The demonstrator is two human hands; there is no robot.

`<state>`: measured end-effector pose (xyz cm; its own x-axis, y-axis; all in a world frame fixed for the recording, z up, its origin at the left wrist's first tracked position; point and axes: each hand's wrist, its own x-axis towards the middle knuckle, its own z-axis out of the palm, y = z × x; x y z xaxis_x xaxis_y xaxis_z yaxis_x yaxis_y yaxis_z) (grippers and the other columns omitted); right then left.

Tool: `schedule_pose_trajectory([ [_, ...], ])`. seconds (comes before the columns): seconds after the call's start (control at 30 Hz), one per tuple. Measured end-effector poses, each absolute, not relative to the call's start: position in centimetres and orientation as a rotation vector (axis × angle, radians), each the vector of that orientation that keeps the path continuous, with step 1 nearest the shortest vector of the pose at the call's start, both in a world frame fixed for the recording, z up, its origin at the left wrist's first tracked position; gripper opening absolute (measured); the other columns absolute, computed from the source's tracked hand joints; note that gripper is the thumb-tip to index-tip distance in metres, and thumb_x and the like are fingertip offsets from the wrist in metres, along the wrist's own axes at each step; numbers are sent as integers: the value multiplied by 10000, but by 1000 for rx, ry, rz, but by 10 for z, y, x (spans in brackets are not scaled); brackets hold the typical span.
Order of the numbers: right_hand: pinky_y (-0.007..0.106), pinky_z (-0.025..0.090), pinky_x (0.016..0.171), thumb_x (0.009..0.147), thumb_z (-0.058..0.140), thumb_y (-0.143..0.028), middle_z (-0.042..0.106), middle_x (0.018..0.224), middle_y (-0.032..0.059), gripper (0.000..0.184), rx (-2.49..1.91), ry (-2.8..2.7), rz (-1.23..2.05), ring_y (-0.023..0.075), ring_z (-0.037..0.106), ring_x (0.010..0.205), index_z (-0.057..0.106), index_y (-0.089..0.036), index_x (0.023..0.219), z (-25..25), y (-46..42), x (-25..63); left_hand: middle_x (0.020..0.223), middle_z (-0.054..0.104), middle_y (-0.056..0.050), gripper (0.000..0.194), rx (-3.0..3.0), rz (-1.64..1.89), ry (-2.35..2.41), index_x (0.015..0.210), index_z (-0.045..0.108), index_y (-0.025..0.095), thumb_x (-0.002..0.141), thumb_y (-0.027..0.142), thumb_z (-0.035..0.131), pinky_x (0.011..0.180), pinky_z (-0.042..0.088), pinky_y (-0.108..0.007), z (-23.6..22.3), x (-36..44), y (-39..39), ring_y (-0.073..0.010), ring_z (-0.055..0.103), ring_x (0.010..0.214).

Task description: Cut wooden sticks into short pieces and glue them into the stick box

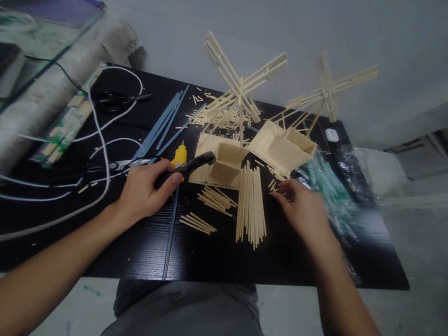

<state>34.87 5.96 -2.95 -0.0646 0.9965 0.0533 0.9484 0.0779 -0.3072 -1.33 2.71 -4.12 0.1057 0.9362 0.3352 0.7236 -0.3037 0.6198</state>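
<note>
My left hand is closed on a glue gun with a black body and a yellow nozzle end; a grey-blue glue stick trails from it toward the table's front edge. Over on the right, my right hand has its thumb and fingers curled together beside several short cut stick pieces; whatever is between the fingertips is too small to make out. Between my hands lie a bundle of long wooden sticks and shorter sticks. Behind them stand two wooden windmill models with box-shaped bases.
Loose glue sticks, scissors and black-handled pliers lie on the left of the black table. White cables loop there. Stick scraps are heaped at the back. Plastic wrappers lie on the right.
</note>
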Motion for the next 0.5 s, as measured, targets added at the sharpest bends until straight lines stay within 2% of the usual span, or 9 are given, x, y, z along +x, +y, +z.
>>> schedule_pose_trajectory([
  [0.07,354,513,735,865,740,-218,788,934,106,110,-1893,-2119,277,272,739,816,698,-181,960,-31,56,344,589,578,23,411,2074,1013,1670,827,652,191,985,526,473,574,355,-289,-41,-14,28,-151,543,528],
  [0.3,298,473,696,926,700,-248,741,810,43,66,-1694,-2189,584,191,671,709,677,-189,906,-30,46,309,634,623,9,422,2047,1014,1707,878,652,196,993,549,452,589,375,-296,-44,-16,31,-164,551,543],
  [0.37,295,458,694,915,717,-245,726,793,41,87,-1699,-2210,577,189,661,710,662,-189,878,-33,45,298,636,627,8,426,2048,1002,1715,881,657,196,988,556,455,589,377,-296,-45,-15,31,-167,558,549],
  [0.5,295,442,703,907,726,-205,716,785,46,98,-1752,-2221,571,197,667,737,647,-168,950,-40,47,284,637,632,8,413,2049,983,1732,868,656,200,978,549,463,595,386,-297,-44,-15,31,-168,557,548],
])
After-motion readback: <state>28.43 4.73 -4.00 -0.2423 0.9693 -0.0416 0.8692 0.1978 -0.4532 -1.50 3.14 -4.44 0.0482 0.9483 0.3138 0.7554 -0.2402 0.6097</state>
